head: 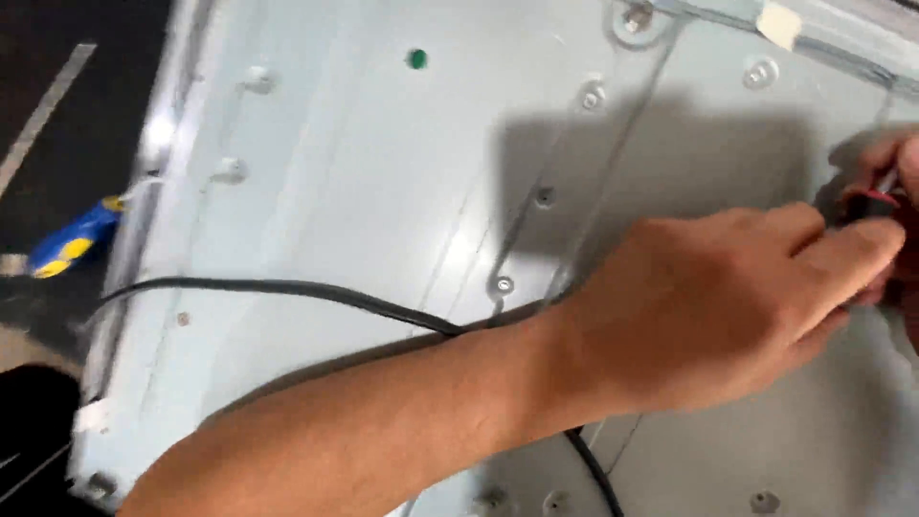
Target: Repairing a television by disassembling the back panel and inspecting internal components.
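Left hand reaching across pale metal panel, fingers pinched on small red-and-black part at right edge; right hand mostly cropped, grip unclear; black cable under forearm; seemingly fitting stage, steady alignment needed next.

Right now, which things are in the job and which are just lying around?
In hand:
- left hand, fingers on a small red-and-black part
- right hand, at the same part, mostly out of frame
- pale metal panel underneath

Lying about:
- black cable under the forearm
- blue-and-yellow tool off the panel edge
- green dot
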